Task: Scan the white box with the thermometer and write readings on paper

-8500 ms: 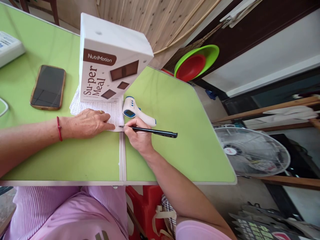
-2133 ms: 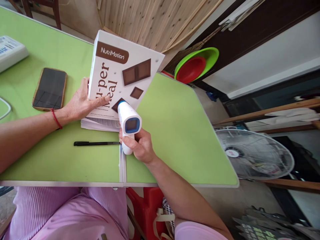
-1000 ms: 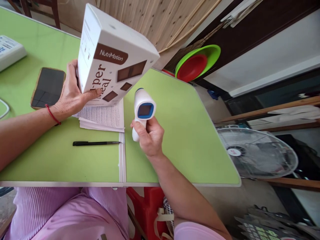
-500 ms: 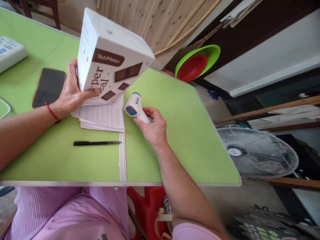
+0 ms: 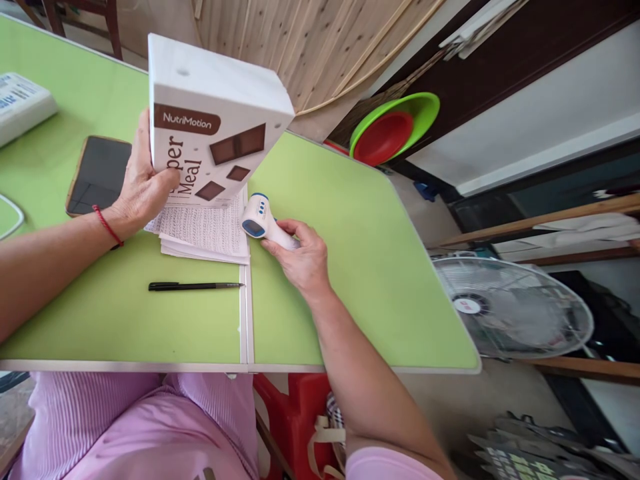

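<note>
My left hand (image 5: 145,177) grips a white and brown NutriMotion box (image 5: 220,143) by its left side, thumb on the printed front. The box is tilted and covers the upper part of a stack of written paper sheets (image 5: 205,233). In my right hand (image 5: 303,257) is a white infrared thermometer (image 5: 265,223) with blue trim, held by its handle. Its small screen faces back towards me, and its head is near the right edge of the sheets. A black pen (image 5: 195,286) lies on the table below the papers.
The green table (image 5: 360,267) has a metal seam. A phone (image 5: 99,175) lies left of the box, with a white device (image 5: 23,107) and a cable beyond. Off the right edge stands a fan (image 5: 520,307); green and red basins (image 5: 395,128) are behind.
The box has moved left and slightly down, its front turned more towards me. The thermometer has shifted a little left and down, with my right hand still around its handle.
</note>
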The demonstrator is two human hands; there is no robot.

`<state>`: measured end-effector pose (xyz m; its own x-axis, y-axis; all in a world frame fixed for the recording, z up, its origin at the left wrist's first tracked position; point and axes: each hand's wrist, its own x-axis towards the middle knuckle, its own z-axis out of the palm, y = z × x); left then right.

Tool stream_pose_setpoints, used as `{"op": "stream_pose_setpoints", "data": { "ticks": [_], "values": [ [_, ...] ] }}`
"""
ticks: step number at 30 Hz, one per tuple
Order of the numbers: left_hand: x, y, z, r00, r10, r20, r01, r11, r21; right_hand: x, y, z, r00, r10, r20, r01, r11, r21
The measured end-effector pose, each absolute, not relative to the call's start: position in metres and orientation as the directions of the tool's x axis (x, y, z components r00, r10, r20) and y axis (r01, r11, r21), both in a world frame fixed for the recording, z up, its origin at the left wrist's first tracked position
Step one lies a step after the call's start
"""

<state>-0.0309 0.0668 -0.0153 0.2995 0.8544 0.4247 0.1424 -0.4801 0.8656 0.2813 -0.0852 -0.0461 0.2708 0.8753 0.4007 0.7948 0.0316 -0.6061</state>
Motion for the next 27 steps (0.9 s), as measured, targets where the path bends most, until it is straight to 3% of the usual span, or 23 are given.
{"op": "stream_pose_setpoints", "data": {
  "ticks": [3,9,11,15,17,19,20,22,27],
  "values": [
    [-0.029,0.068,-0.017,0.207,0.845,0.492,0.139,-0.524,0.840,0.283,-0.084,-0.045,0.224,0.883,0.413,0.825,0.053,-0.562],
    [-0.032,0.072,-0.022,0.246,0.727,0.641,0.246,-0.687,0.684,0.284,-0.084,-0.042,0.162,0.891,0.424,0.861,0.083,-0.503],
    [-0.032,0.069,-0.018,0.253,0.633,0.731,0.312,-0.769,0.558,0.283,-0.086,-0.042,0.158,0.894,0.420,0.872,0.073,-0.484],
    [-0.028,0.048,0.000,0.287,0.331,0.899,0.393,-0.897,0.205,0.281,-0.089,-0.043,0.149,0.891,0.428,0.890,0.068,-0.451],
    [-0.027,0.034,0.007,0.407,0.186,0.894,0.396,-0.918,0.011,0.281,-0.089,-0.044,0.133,0.886,0.444,0.897,0.082,-0.434],
    [-0.025,0.023,0.010,0.556,-0.017,0.831,0.239,-0.954,-0.179,0.281,-0.089,-0.045,0.117,0.882,0.456,0.901,0.098,-0.422],
    [-0.024,0.020,0.010,0.655,-0.055,0.753,0.176,-0.959,-0.223,0.281,-0.088,-0.045,0.111,0.881,0.460,0.901,0.105,-0.420],
    [-0.023,0.019,0.007,0.801,-0.032,0.598,0.112,-0.973,-0.202,0.281,-0.087,-0.046,0.103,0.878,0.468,0.897,0.121,-0.425],
    [-0.024,0.034,-0.006,0.875,0.218,0.433,0.141,-0.969,0.203,0.281,-0.086,-0.047,0.100,0.864,0.494,0.900,0.134,-0.416]
  ]
}}
